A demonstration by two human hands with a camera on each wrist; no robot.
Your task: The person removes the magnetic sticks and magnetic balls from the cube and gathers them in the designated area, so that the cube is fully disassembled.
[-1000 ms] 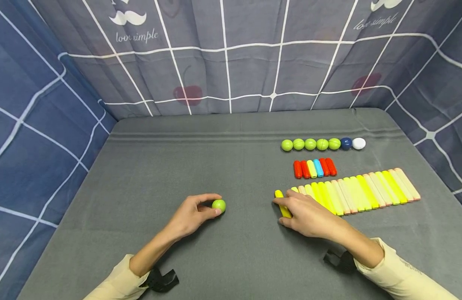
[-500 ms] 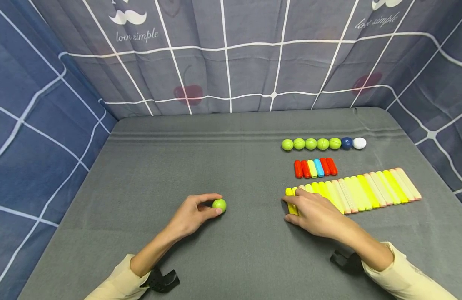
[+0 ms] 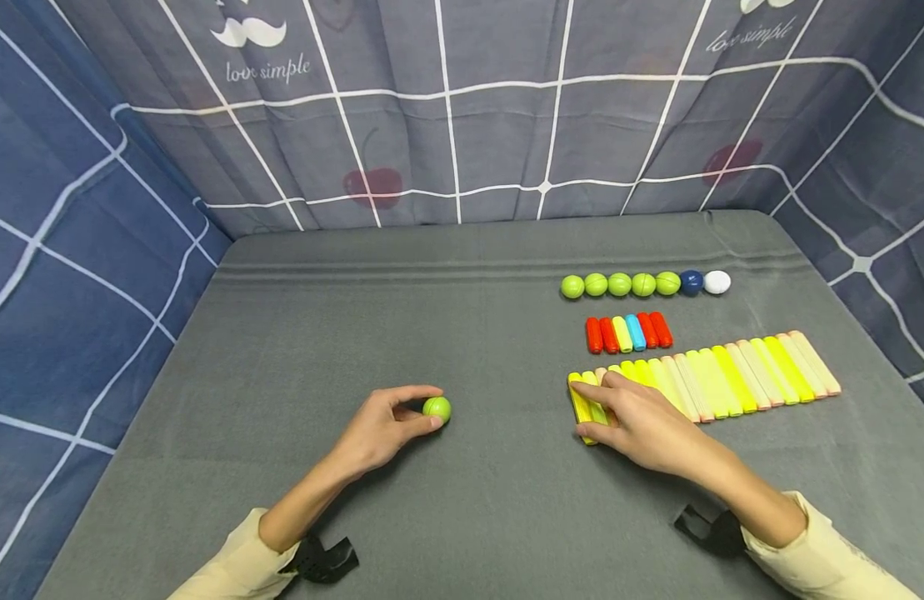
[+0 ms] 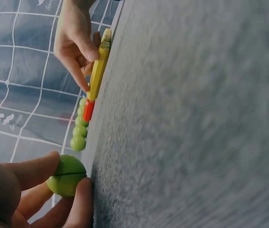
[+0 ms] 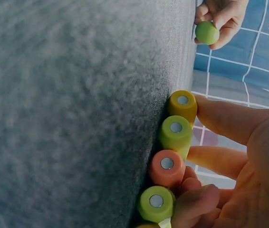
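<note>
My left hand [image 3: 390, 429] pinches a lime-green ball [image 3: 436, 408] between thumb and fingers, left of the table's middle. A dark seam runs across the ball [image 4: 68, 174] in the left wrist view. My right hand [image 3: 645, 417] lies over the left end of a long row of sticks [image 3: 701, 383], fingers fairly straight. Its thumb touches the yellow stick [image 3: 582, 410] that ends the row, and a finger touches the green stick [image 5: 175, 133] beside it in the right wrist view. Silvery discs show in the sticks' ends. The hand hides several sticks partly.
Behind the long row lies a short row of red, yellow and blue rods [image 3: 636, 332]. Farther back stands a line of green balls [image 3: 619, 285], ending in a dark blue ball [image 3: 691, 282] and a white ball [image 3: 716, 282]. Checked curtains [image 3: 499, 125] surround the grey table [image 3: 357, 308].
My right hand has moved right, bringing the yellow stick against the row's left end. Its thumb and finger now lie over the end sticks. My left hand keeps its place with the ball.
</note>
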